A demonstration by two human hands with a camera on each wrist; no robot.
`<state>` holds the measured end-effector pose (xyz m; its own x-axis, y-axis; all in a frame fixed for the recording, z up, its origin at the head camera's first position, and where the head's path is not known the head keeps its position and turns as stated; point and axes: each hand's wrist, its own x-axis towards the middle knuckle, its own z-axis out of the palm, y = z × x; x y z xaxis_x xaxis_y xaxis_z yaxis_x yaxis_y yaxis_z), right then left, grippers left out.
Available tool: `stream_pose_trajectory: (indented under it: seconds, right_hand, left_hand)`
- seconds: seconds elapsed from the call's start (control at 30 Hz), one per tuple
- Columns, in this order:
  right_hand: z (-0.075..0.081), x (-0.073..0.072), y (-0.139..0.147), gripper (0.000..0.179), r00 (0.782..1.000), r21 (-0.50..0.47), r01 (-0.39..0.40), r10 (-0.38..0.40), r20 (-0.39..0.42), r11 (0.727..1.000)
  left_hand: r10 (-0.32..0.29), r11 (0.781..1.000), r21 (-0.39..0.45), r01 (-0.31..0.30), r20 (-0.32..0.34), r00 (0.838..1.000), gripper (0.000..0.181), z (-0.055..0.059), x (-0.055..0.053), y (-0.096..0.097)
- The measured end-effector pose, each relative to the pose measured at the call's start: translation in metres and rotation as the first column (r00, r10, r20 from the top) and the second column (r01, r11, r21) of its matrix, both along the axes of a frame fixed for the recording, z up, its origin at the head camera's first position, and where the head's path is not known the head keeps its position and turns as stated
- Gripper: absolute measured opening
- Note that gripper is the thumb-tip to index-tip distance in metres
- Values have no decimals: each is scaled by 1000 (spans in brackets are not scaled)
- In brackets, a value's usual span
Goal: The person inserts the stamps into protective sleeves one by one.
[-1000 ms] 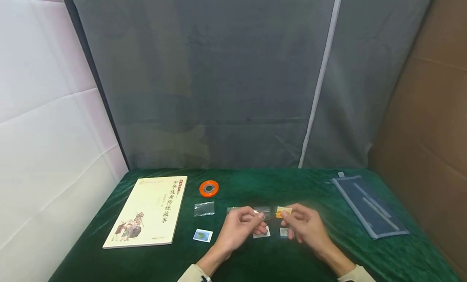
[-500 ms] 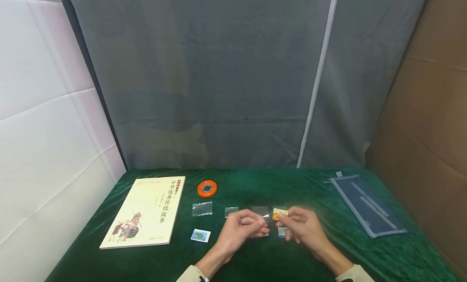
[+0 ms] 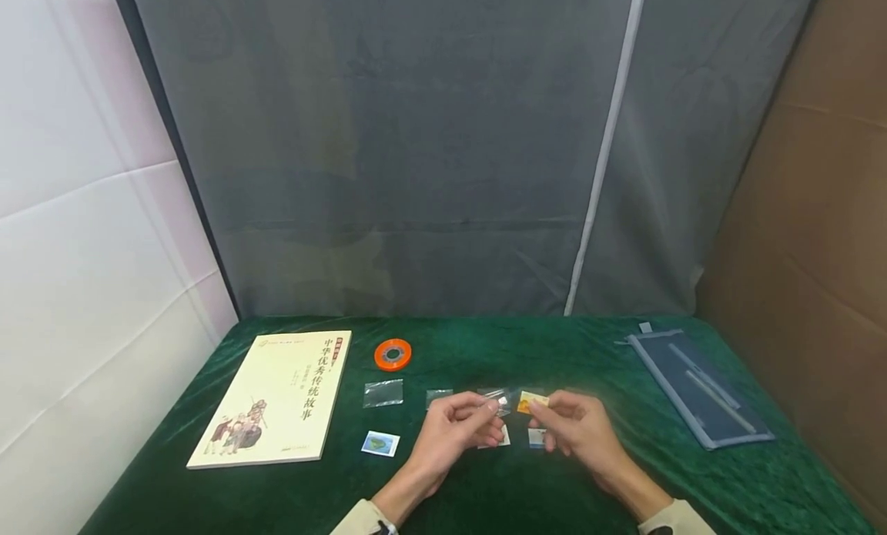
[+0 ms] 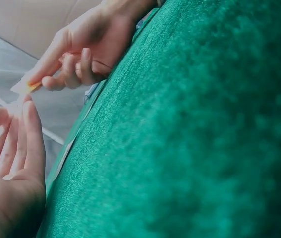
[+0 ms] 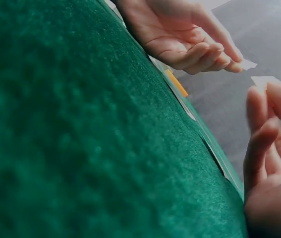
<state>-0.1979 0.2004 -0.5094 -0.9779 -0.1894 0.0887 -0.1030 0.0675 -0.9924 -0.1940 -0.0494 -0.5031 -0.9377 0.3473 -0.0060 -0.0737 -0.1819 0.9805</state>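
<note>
My right hand (image 3: pixel 575 431) pinches a small yellow-orange stamp (image 3: pixel 532 402) between thumb and forefinger. To its left, my left hand (image 3: pixel 457 435) pinches a small clear plastic sleeve (image 5: pixel 249 65), which glints pale at the fingertips. The two fingertips are close together, with a narrow gap between the pieces in the right wrist view. Beneath the left hand a stamp (image 3: pixel 505 436) lies partly hidden. Another stamp, blue and white (image 3: pixel 537 438), is partly covered by the right hand. A blue-green stamp (image 3: pixel 380 443) lies further left.
Clear sleeves (image 3: pixel 383 393) lie on the green cloth (image 3: pixel 443 512), one of them (image 3: pixel 439 396) just behind the left hand. An orange tape roll (image 3: pixel 393 355) stands farther back. At left is a cream book (image 3: pixel 273 396); at right, a blue mesh pouch (image 3: pixel 700 389) with slim items inside.
Both hands stay nearly in place, still holding the stamp and sleeve. The left fingers shift slightly, uncovering more of the stamp beneath. The head view drifts a little.
</note>
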Motion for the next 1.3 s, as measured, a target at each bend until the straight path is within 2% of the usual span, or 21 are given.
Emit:
stream_pose_trajectory:
  seconds: [0.13,0.2,0.6,0.73,0.97,1.3]
  right_hand:
    - [2,2,1,21,999,-79,-48,48,-5,996]
    - [3,3,1,21,998,-87,-70,70,-7,994]
    - [5,3,-1,25,994,-13,-100,100,-34,995]
    - [5,4,-1,25,993,16,-111,111,-42,994]
    - [5,4,0,26,996,40,-84,85,-34,996]
    - [6,4,0,29,997,45,-78,79,-10,996]
  left_hand:
    - [-29,999,23,29,-15,999,39,-2,0,1]
    - [-39,999,24,39,-18,999,36,-2,0,1]
    - [-73,997,-17,72,-29,997,33,-1,0,0]
    - [-68,998,-11,68,-29,997,31,-2,0,1]
    - [-52,999,-15,51,-26,998,29,-2,0,1]
    - [-51,999,8,51,-31,998,30,-1,1,0]
